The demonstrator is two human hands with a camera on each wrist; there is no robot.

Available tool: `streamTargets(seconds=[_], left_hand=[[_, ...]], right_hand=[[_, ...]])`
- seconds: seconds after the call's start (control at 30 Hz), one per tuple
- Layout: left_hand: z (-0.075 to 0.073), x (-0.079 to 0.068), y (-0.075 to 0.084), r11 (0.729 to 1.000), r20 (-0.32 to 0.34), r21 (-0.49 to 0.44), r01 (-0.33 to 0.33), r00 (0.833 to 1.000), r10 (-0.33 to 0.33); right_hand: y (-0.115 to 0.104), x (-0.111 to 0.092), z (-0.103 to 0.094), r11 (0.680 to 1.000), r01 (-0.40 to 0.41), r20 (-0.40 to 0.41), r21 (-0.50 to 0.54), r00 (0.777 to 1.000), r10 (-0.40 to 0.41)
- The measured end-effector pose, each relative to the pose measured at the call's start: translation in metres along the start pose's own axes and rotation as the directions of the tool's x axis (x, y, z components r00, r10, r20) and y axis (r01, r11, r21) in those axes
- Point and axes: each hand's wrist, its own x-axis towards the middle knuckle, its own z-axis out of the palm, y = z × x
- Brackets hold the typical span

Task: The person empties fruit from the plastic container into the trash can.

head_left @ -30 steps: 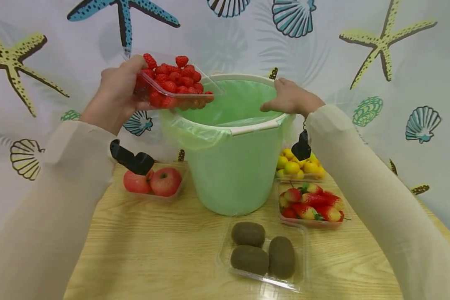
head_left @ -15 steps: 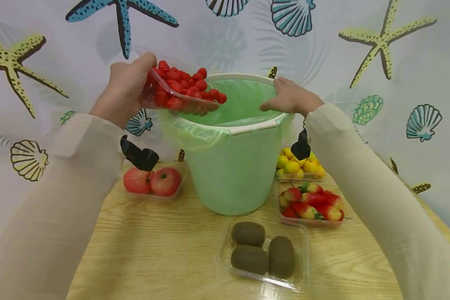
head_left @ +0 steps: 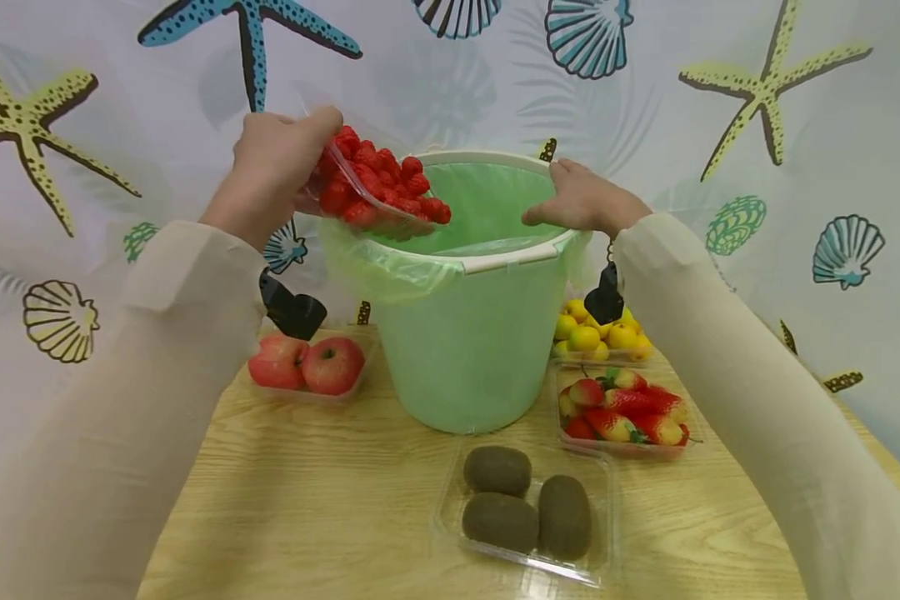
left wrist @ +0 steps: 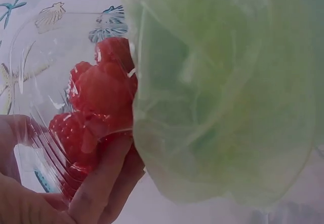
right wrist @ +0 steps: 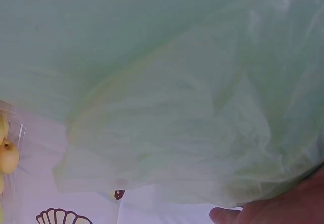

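Observation:
My left hand (head_left: 281, 158) grips a clear plastic tray of raspberries (head_left: 378, 179) by its left end. The tray tilts down to the right, its low end over the left rim of a green bin (head_left: 465, 342). In the left wrist view the fingers (left wrist: 104, 178) curl under the tray, and raspberries (left wrist: 101, 92) press against its clear wall. A pale green bag (head_left: 397, 271) lines the bin and folds over its white rim. On the bin's right rim rests my right hand (head_left: 581, 198), thumb and fingers spread; the right wrist view shows mostly the bag (right wrist: 167, 133).
Two red apples (head_left: 332, 365) in a clear tray stand left of the bin. To its right are trays of small yellow fruit (head_left: 585, 337) and strawberries (head_left: 630, 408). Several kiwis (head_left: 501, 521) lie in a tray in front, on the wooden table (head_left: 307, 500).
My left hand has moved right with the tray and tipped it more steeply toward the bin. The raspberries have slid toward the tray's low end. My right hand stays on the rim.

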Motion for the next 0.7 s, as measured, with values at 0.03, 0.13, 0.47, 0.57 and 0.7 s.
streamTargets(seconds=[0.03,0.13,0.47,0.57,0.7], left_hand=[[0.001,0.004,-0.002,1.0,-0.005,0.024,-0.01,1.0,0.01],[0.005,0.008,-0.002,0.998,-0.009,0.054,-0.018,1.0,0.018],[0.008,-0.036,0.019,0.995,-0.009,0.084,-0.052,0.999,0.053],[0.008,-0.048,0.025,0.991,0.003,0.117,-0.073,0.997,0.073],[0.009,-0.051,0.027,0.991,0.002,0.118,-0.063,0.998,0.063]], right_hand=[[0.0,0.0,0.0,1.0,-0.001,0.0,0.002,1.0,0.001],[0.001,0.0,0.001,1.0,0.002,-0.004,0.0,1.0,-0.002],[0.0,0.0,0.0,1.0,-0.007,-0.002,-0.005,1.0,0.007],[0.0,0.0,0.0,1.0,-0.009,-0.003,-0.001,1.0,0.009],[0.0,0.0,0.0,1.0,-0.006,-0.001,0.005,1.0,0.006]])
